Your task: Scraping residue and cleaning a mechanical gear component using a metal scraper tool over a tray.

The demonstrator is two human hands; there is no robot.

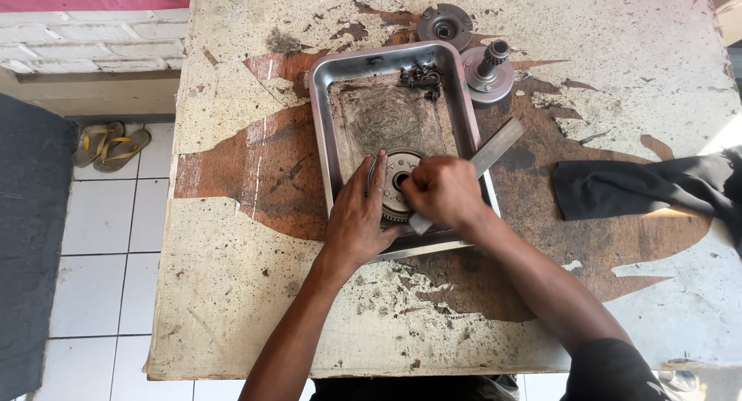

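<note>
A round toothed metal clutch part (396, 177) lies in the near end of a steel tray (321, 130) on a worn wooden table. My left hand (355, 215) rests flat against its left side, fingers spread, steadying it. Over the part's right side, my right hand (442, 191) is closed around a flat grey metal bar (496, 147); the bar's handle end pokes out below my fist and its blade angles up to the right over the tray rim. Several small dark springs or clips (421, 77) sit in the tray's far right corner.
Two round metal parts lie beyond the tray: a flanged disc (445, 24) and a hub with a geared shaft (488, 70). A black cloth (641, 188) lies at the right. Sandals (108, 144) sit on the tiled floor left of the table.
</note>
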